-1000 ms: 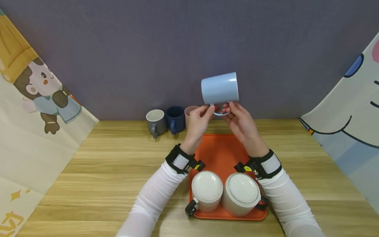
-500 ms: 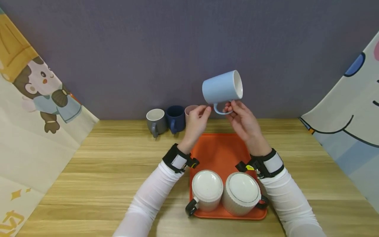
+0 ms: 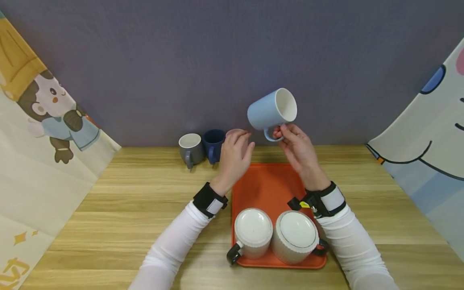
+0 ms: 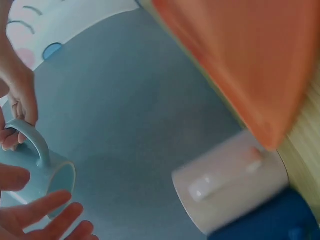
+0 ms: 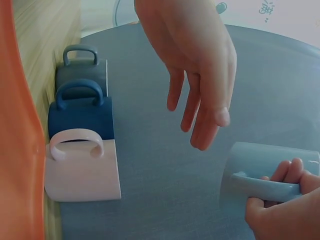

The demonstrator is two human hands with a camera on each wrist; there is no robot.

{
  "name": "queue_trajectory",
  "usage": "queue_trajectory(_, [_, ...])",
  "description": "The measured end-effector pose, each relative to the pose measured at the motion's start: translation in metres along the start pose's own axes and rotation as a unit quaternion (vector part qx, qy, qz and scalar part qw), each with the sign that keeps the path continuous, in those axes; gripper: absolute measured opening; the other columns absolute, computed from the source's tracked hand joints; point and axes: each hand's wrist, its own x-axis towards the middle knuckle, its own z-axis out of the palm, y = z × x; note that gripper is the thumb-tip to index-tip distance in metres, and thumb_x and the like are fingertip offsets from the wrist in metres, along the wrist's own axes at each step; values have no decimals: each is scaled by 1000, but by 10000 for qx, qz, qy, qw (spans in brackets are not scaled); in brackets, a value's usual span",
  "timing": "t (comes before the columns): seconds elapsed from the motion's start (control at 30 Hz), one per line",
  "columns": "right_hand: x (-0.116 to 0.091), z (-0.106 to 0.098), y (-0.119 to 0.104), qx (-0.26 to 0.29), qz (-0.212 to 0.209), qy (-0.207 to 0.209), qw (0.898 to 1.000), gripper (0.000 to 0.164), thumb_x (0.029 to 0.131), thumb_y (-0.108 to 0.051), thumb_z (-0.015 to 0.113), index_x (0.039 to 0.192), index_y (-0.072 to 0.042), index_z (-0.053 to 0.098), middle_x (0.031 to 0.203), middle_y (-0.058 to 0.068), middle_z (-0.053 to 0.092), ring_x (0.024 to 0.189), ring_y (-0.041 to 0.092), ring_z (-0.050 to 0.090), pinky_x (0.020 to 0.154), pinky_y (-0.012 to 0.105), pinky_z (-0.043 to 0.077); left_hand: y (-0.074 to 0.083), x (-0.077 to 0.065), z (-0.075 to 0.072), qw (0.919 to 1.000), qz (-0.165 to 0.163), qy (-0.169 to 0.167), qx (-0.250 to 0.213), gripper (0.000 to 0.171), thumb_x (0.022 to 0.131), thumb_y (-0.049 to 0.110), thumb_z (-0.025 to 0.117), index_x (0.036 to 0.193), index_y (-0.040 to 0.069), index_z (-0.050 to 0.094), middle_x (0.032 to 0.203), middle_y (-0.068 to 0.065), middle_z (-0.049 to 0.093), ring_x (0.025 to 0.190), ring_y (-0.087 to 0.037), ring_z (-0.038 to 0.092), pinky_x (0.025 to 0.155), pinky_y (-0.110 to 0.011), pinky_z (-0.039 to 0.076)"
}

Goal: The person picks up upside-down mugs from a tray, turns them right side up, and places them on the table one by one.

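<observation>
My right hand (image 3: 297, 151) grips a light blue mug (image 3: 264, 111) by its handle, up in front of the grey backdrop. The mug is tilted on its side, its white inside facing the right and toward me. My left hand (image 3: 233, 157) is apart from the mug, with loosely bent fingers and nothing held. In the right wrist view, my left hand (image 5: 195, 70) hangs fingers down beside the light blue mug (image 5: 265, 155). Behind my left hand in the head view, a pink mug is mostly hidden; the right wrist view shows the pink mug (image 5: 82, 175) fully, handle outward.
A grey mug (image 3: 192, 151) and a dark blue mug (image 3: 214, 145) stand upright in a row with the pink one, along the backdrop. On an orange tray (image 3: 268, 181), two off-white ribbed mugs (image 3: 253, 229) with black handles sit upside down at its near end.
My left hand has let go of the light blue mug's handle and moved left and down, over the pink mug. In my right hand the mug has turned so its opening shows.
</observation>
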Motion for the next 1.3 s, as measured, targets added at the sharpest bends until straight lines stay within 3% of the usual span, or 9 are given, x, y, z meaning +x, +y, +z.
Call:
queue_trajectory(0.2, [3, -3, 2, -265, -27, 242, 9994, 12, 95, -8, 53, 85, -5, 59, 84, 5, 61, 78, 14, 60, 81, 23, 49, -12, -9, -4, 9965, 397, -343, 658, 32, 94, 22, 57, 121, 6, 63, 127, -12, 58, 120, -27, 50, 95, -48, 42])
queue_trajectory(0.5, [9, -11, 8, -544, -72, 525, 9971, 13, 93, -6, 56, 83, -4, 64, 79, 4, 65, 75, 12, 62, 77, 22, 51, -28, -26, -10, 9882, 615, -614, 1260, 35, 91, 20, 60, 123, 8, 61, 133, -13, 54, 124, -33, 46, 99, -51, 39])
queue_trajectory(0.83, [13, -18, 18, -1350, 85, 855, 9871, 14, 92, -10, 61, 79, -8, 66, 78, 0, 68, 78, 9, 65, 79, 21, 53, -43, -42, -29, 9863, 427, -677, 1441, 34, 92, 20, 60, 122, 5, 61, 134, -15, 53, 127, -34, 43, 101, -51, 35])
queue_trajectory(1.3, [20, -28, 35, -2041, 341, 1193, 9711, 14, 90, -12, 63, 78, -12, 69, 71, -5, 71, 73, 6, 66, 76, 21, 51, -68, -60, -54, 9848, 305, -545, 1624, 35, 91, 19, 61, 121, 3, 62, 132, -16, 55, 124, -38, 46, 97, -55, 35])
